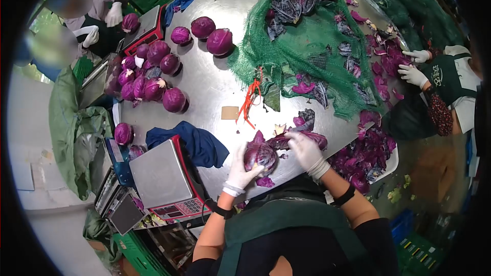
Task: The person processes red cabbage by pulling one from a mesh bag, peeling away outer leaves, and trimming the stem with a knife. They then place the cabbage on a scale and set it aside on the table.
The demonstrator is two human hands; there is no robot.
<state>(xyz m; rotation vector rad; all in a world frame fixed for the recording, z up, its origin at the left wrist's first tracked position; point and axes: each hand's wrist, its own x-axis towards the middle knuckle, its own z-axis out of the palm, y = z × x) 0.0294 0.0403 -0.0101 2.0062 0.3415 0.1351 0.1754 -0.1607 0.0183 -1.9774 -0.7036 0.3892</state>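
A red cabbage sits near the table's front edge, with my gloved left hand wrapped round its left and lower side. My gloved right hand is closed over a purple cabbage leaf, which shows on both sides of the fingers and reaches toward the cabbage. Loose leaves and a pale stem piece lie just beyond my hands. A small torn leaf is below the cabbage.
Several red cabbages stand at the left. A scale and blue cloth are left of me. A green net covers the far middle. A leaf-filled white tub is right. Co-workers' gloved hands are at both sides.
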